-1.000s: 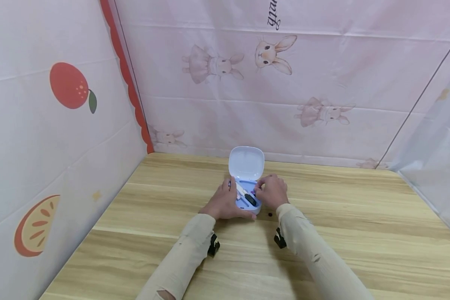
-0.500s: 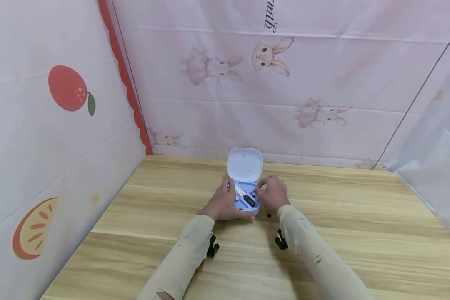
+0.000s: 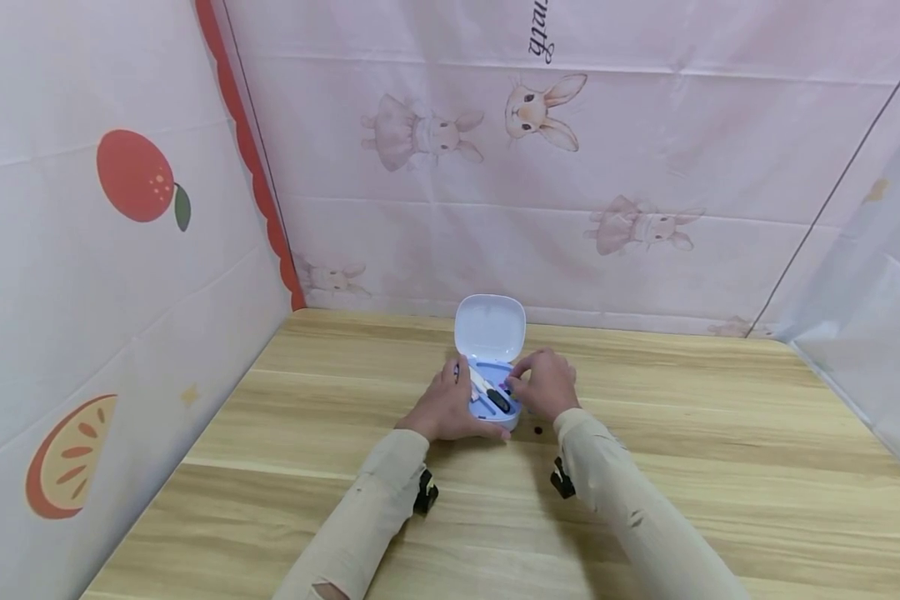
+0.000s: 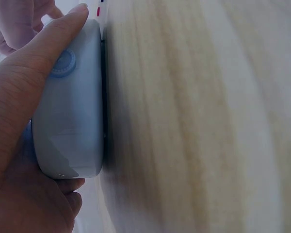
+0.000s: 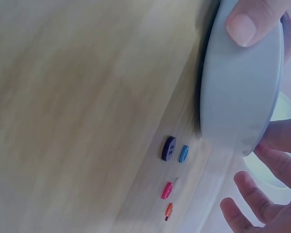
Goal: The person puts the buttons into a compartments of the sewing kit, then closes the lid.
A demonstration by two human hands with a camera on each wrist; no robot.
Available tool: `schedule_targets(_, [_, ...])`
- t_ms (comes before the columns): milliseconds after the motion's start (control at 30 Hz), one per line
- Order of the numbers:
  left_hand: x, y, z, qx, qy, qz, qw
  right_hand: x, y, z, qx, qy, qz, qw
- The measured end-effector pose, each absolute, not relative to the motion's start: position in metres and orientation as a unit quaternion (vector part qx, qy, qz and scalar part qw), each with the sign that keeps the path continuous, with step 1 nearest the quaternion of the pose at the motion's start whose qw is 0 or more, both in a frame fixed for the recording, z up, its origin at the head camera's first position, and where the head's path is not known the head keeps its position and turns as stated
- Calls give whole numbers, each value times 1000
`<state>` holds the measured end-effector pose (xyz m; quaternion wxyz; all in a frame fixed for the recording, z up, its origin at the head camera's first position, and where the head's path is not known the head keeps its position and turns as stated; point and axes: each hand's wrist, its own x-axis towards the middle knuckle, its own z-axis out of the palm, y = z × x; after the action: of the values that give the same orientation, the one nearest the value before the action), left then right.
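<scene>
A light blue sewing-kit-like box (image 3: pixel 506 422) stands on the table with its lid (image 3: pixel 490 327) raised. My left hand (image 3: pixel 448 408) grips it from the left, thumb along the front wall beside the round catch (image 4: pixel 64 63), fingers round the far side. Inside lie a white tool with a black end (image 3: pixel 498 401) and small coloured pieces (image 3: pixel 505 387). My right hand (image 3: pixel 551 386) reaches over the right rim, thumb and forefinger dipping into the box; I cannot tell whether they pinch a piece. Its other fingers (image 5: pixel 254 196) spread outside the wall.
Beside the box on the wooden table (image 3: pixel 645 442) lie a dark button (image 5: pixel 169 148), a blue button (image 5: pixel 184 153), a pink button (image 5: pixel 167 190) and an orange button (image 5: pixel 169 209). A printed rabbit curtain (image 3: pixel 420 250) hangs behind the table, with another curtain at the left.
The right fingertips shift slightly within the right side of the box, covering some coloured pieces seen half a second ago. The left hand and box stay put; the view tilts slightly.
</scene>
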<state>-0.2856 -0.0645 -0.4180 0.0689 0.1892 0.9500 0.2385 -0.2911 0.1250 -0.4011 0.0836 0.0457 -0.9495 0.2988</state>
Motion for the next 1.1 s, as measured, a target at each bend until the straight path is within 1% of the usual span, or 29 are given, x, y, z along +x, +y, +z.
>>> schedule_targets(500, [-286,-64,-419,187,951,238,66,-292,127,-403,49,-951,295,80])
schedule_targets(867, [-287,-62,-420,186,949,247,66,-292,141,-398,47,-933,347,86])
schedule_targets(1100, [-286,-62,-418,176,951,245,74,-293,155,-395,62,-934,338,96])
